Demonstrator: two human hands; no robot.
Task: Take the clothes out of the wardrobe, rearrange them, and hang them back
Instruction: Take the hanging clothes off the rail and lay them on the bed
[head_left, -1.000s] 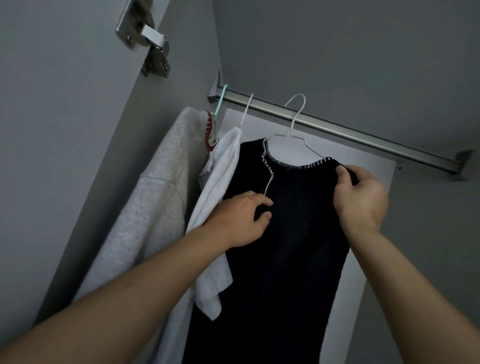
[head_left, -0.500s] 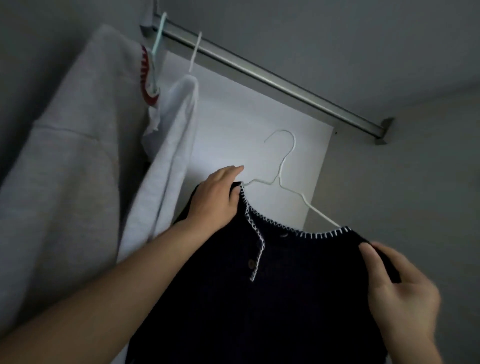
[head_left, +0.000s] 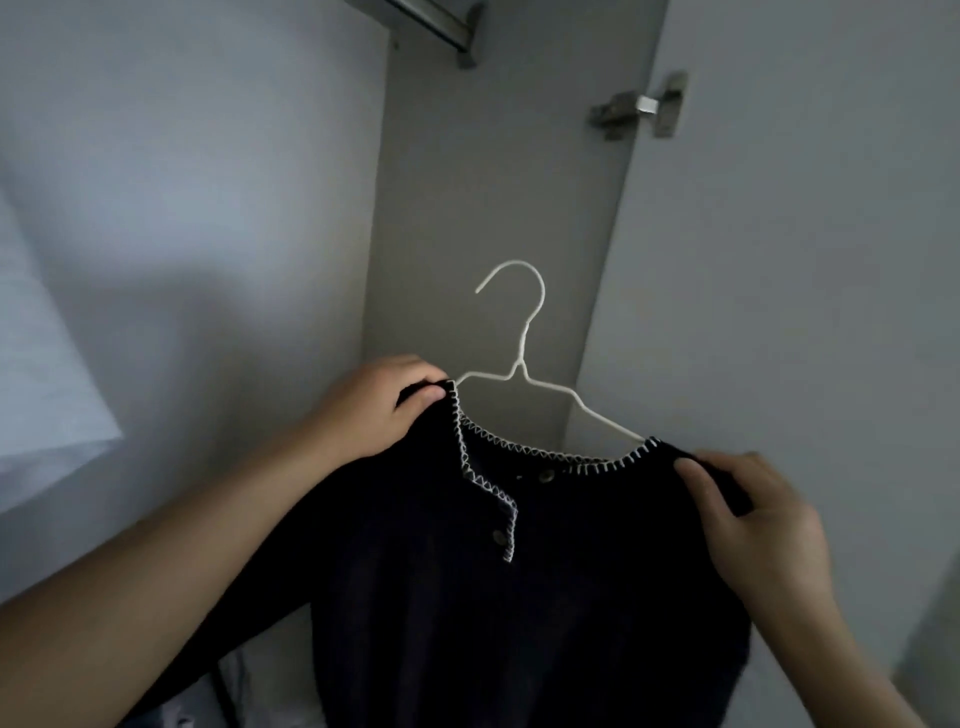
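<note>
Judging from the frame, the take-out step is done for one garment: the dark knit top with white whipstitched neckline and buttons (head_left: 467, 597) is held clear of the brushed-metal wardrobe rail (head_left: 431, 23), with the thin white wire hanger (head_left: 524, 364) seated in its neck. Its left shoulder is gripped by the curled left hand (head_left: 374, 410), its right shoulder pinched by the right hand (head_left: 753, 514). Rearranging and rehanging are judged outstanding; other clothes cannot be counted here.

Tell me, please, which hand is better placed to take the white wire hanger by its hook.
Probably the left hand: it grips the dark knitted top right beside the white wire hanger, while the right hand holds the far shoulder.
</note>
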